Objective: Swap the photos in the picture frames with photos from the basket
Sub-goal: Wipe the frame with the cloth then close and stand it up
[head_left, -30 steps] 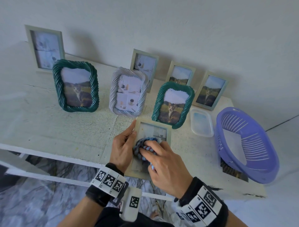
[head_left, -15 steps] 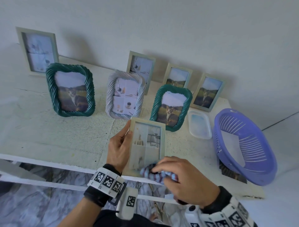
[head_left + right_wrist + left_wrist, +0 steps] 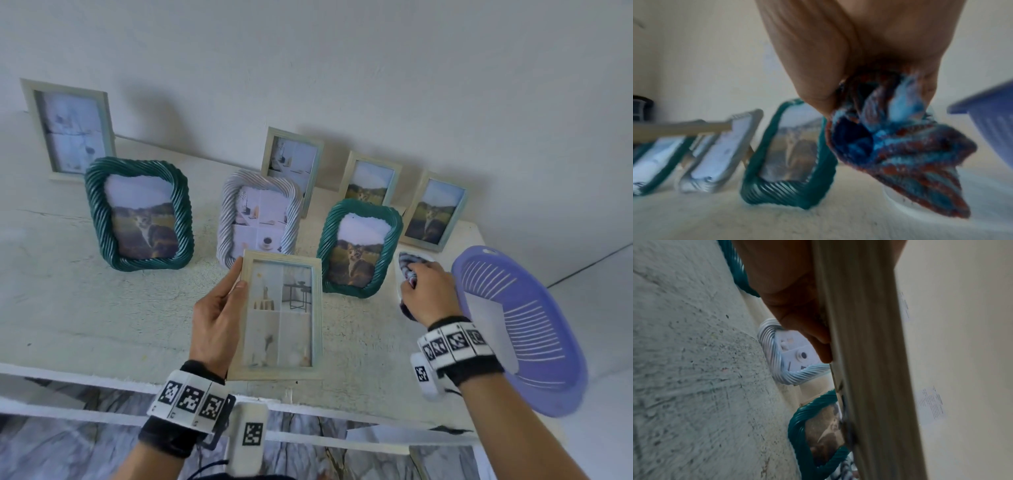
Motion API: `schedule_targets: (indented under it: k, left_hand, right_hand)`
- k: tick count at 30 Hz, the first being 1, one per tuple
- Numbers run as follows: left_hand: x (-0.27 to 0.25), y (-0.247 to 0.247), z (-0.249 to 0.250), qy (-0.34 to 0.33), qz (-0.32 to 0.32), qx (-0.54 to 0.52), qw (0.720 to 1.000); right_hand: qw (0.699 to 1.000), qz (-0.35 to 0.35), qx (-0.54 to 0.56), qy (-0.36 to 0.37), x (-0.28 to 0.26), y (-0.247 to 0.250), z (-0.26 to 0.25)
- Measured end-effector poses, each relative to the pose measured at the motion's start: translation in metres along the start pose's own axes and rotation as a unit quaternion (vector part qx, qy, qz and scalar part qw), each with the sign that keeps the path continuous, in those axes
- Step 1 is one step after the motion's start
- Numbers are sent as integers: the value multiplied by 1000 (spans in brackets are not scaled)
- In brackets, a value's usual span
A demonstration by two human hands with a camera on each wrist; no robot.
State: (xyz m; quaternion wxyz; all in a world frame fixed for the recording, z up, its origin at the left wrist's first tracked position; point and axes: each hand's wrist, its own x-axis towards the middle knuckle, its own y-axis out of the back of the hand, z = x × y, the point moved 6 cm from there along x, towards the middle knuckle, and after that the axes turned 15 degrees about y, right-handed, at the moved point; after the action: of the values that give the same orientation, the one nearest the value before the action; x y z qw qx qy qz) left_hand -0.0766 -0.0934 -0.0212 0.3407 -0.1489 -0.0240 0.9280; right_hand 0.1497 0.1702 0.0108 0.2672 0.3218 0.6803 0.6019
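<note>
My left hand (image 3: 219, 308) grips the left edge of a pale wooden frame (image 3: 279, 315), thumb on the front, holding it above the near part of the table; the frame (image 3: 865, 353) shows edge-on in the left wrist view. It carries a collage photo of interiors. My right hand (image 3: 426, 294) clutches a blue-and-red striped cloth (image 3: 407, 265) bunched in the fingers, over a clear plastic tub just left of the purple basket (image 3: 534, 342). The cloth (image 3: 900, 146) hangs below my right hand (image 3: 869, 78) in the right wrist view. A white sheet lies inside the basket.
Several frames stand on the white table (image 3: 85, 308): two green rope frames (image 3: 138, 214) (image 3: 359, 246), a silver rope frame (image 3: 260, 219), and plain pale frames along the wall (image 3: 68, 126). The table's front edge lies near my wrists; a photo lies under the basket's near side.
My right hand left the frame's glass and carried the cloth rightward to the tub beside the basket. My left hand has raised the frame, now fully uncovered.
</note>
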Motion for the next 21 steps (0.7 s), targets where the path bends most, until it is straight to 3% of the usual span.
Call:
schedule_targets:
  k: [6, 11, 13, 16, 17, 19, 20, 21]
  left_hand:
    - [1, -3, 3, -11, -2, 17, 1000]
    - [4, -2, 2, -12, 1, -2, 1000]
    - [4, -3, 3, -7, 0, -8, 1000]
    - [2, -7, 5, 0, -7, -9, 1000]
    - [1, -9, 7, 3, -7, -7, 1000]
    - [-1, -15, 9, 5, -9, -7, 1000]
    - [-2, -18, 9, 3, -12, -13, 1000]
    - [-4, -22, 10, 1, -17, -20, 1000]
  right_hand:
    - [994, -87, 2, -73, 38, -43, 23]
    - [995, -73, -7, -65, 25, -39, 20]
    - [998, -48, -23, -41, 10, -25, 11]
    - [994, 91, 50, 41, -23, 6, -15]
    - [983, 125, 123, 63, -38, 15, -26]
    - [938, 96, 328, 54, -63, 18, -49]
    - [889, 57, 452, 31, -73, 14, -64]
    - [821, 18, 571, -4, -82, 7, -78]
